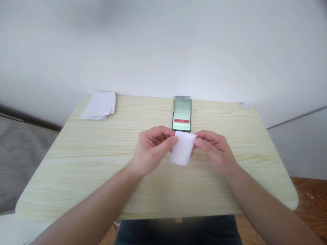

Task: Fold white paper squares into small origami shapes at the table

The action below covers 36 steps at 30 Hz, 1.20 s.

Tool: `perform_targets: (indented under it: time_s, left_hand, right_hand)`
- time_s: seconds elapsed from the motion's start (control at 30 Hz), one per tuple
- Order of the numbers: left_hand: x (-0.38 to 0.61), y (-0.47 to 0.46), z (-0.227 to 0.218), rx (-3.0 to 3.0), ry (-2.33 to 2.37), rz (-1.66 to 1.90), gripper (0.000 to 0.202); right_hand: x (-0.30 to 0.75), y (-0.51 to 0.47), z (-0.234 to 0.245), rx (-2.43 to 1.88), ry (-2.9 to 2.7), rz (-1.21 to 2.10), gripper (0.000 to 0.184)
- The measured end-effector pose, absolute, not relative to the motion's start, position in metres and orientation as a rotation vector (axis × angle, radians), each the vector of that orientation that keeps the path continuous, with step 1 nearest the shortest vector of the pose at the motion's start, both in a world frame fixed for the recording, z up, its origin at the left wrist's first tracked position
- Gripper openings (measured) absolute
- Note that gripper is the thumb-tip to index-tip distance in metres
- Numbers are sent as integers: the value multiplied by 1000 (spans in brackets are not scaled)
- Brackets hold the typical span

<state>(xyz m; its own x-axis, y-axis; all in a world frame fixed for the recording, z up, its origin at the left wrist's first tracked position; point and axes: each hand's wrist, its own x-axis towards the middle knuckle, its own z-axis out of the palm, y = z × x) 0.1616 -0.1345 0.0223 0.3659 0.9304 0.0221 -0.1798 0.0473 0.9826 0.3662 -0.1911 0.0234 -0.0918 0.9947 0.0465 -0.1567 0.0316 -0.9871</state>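
Observation:
A small white piece of paper [183, 149], curved as if folded or rolled over, is held up above the middle of the table. My left hand [154, 148] pinches its upper left edge between thumb and fingers. On the other side, my right hand [214, 149] grips the upper right edge the same way. Just beyond the paper lies a phone [182, 125] with its screen lit, showing a red bar; its upper part is blurred out. The fingers behind the paper are partly hidden.
The pale wooden table [102, 170] has rounded front corners and meets a white wall [163, 51]. A stack of white paper sheets [100, 104] rests at the back left. One small paper piece [247, 104] lies at the back right corner.

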Motion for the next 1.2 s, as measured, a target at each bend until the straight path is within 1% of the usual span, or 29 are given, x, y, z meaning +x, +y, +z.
perform_targets:
  time_s: [0.43, 0.8, 1.2]
  left_hand:
    - [162, -132, 20, 1208, 816, 1007, 14]
    - [161, -132, 15, 1237, 792, 971, 16]
    - [162, -131, 15, 1299, 794, 951, 12]
  right_hand:
    - [364, -191, 24, -1171, -1284, 1127, 16]
    - [365, -191, 21, -1232, -1340, 1070, 21]
    - [366, -190, 19, -1243, -1368, 1057, 20]
